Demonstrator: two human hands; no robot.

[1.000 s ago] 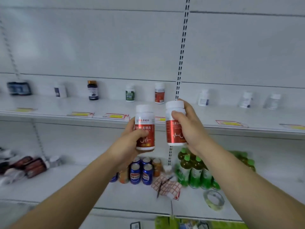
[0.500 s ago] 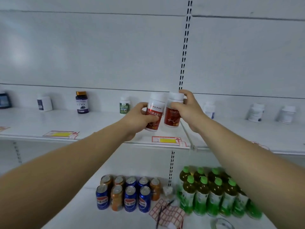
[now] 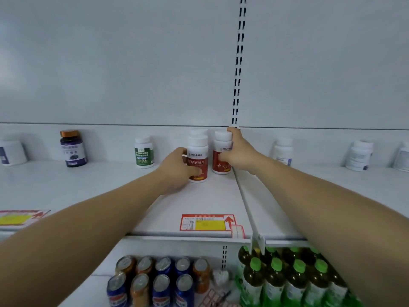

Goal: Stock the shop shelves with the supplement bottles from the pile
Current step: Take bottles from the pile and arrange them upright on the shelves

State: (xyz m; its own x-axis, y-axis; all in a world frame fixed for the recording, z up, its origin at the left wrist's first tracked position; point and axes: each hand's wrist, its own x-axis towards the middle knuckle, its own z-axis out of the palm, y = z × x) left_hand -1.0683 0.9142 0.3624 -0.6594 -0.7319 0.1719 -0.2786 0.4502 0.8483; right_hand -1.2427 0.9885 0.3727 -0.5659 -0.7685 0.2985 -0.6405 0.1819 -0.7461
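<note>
Mid-frame, my left hand [image 3: 177,166] and right hand [image 3: 238,151] each grip a light, rigid, red-labelled white plastic bottle [image 3: 197,159] around its smooth body.

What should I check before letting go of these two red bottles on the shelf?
1. Left bottle upright on the shelf: ok.
2. Right bottle upright, base down: ok.
3. Left hand grips its bottle: ok.
4. Right hand grips its bottle: ok.
5. Gap between the two bottles: ok, apart.
6. Left bottle clear of the bottle behind it: cannot tell.
</note>
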